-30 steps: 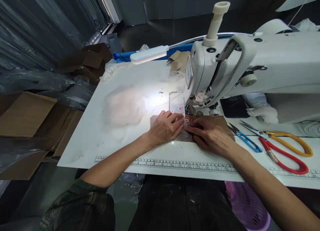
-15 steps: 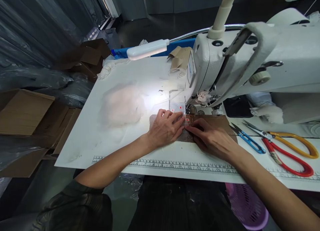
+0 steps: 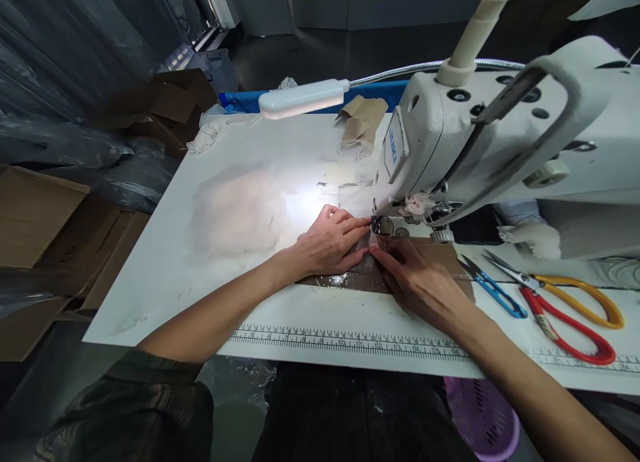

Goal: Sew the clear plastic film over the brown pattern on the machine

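Note:
My left hand (image 3: 335,242) lies flat on thin, see-through material (image 3: 361,261), fingers stretched toward the presser foot (image 3: 375,223) of a white sewing machine (image 3: 415,142). My right hand (image 3: 420,272) is just right of it, its thumb and forefinger pinched on the edge of the same see-through material, close in front of the foot. Under both hands a brown, shiny strip (image 3: 345,282) lies along the machine bed. Whether the see-through material is plastic or sheer fabric, I cannot tell. My left fingers cover part of it.
Blue thread snips (image 3: 495,289) and scissors with red and yellow handles (image 3: 560,295) lie to the right. A lamp (image 3: 304,99) hangs over the white table (image 3: 165,275). A ruler strip (image 3: 350,342) runs along the front edge. Cardboard boxes (image 3: 40,209) stand left; a purple basket (image 3: 483,415) is below.
The see-through piece with red marks has slid away under my left hand, and its marks no longer show. My left fingers now reach nearer the presser foot. The view has shifted slightly.

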A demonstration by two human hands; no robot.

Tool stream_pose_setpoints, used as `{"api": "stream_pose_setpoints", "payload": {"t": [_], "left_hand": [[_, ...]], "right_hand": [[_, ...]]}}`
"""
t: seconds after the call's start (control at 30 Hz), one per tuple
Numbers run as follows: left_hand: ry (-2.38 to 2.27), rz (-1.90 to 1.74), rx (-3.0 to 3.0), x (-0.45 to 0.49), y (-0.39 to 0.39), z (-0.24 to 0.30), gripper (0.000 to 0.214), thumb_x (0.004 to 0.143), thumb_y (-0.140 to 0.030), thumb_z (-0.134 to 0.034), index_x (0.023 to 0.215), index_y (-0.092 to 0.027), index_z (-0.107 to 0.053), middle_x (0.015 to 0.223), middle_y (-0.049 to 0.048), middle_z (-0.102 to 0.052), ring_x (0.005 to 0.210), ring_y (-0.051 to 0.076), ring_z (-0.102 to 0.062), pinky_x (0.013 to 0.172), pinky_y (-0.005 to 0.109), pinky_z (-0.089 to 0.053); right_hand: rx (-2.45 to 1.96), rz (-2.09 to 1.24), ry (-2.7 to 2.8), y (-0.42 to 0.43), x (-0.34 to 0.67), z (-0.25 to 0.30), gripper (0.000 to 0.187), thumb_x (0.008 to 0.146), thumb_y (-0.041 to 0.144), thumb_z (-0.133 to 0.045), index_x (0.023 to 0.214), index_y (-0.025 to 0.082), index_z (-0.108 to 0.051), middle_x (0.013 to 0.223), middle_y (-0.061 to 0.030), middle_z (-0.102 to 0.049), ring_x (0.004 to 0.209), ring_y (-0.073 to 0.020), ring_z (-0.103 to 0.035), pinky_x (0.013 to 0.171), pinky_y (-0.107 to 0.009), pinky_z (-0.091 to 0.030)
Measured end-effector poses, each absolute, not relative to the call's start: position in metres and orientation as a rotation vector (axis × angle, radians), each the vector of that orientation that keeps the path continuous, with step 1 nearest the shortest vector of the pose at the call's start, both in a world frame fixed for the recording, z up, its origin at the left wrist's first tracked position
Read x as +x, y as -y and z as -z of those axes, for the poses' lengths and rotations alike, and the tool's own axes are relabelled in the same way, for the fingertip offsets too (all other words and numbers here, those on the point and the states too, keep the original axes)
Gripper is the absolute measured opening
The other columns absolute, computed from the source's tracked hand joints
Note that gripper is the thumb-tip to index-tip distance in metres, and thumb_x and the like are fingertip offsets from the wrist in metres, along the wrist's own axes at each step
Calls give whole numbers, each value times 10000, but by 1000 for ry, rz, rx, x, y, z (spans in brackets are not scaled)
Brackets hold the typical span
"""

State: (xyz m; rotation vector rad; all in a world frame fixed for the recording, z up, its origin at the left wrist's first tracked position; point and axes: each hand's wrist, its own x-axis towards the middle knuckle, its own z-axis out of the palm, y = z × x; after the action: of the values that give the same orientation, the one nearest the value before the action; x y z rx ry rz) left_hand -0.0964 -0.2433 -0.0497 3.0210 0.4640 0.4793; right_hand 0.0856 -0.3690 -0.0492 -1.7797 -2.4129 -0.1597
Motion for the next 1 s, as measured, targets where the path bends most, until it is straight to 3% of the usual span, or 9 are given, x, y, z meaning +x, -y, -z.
{"api": "stream_pose_setpoints", "payload": {"t": [0.63,1.0], "left_hand": [[-475,-512,3066,-94,246,50,371,950,-323,-393,1166,-121,-616,1314,134,-576,967,261,-541,819,454,-401],[-474,-529,3085,-94,249,47,373,962,-329,-380,1162,-129,-622,1288,114,-597,936,246,-549,799,436,-405]], "right_hand": [[-1742,201,2341,370,86,59,326,942,190,-430,1232,195,-580,996,-129,-598,766,-210,-582,504,-270,-399],[-1703,84,2271,368,87,56,352,890,174,-440,1190,186,-625,1031,-140,-597,777,-205,-591,557,-285,-468]]}}
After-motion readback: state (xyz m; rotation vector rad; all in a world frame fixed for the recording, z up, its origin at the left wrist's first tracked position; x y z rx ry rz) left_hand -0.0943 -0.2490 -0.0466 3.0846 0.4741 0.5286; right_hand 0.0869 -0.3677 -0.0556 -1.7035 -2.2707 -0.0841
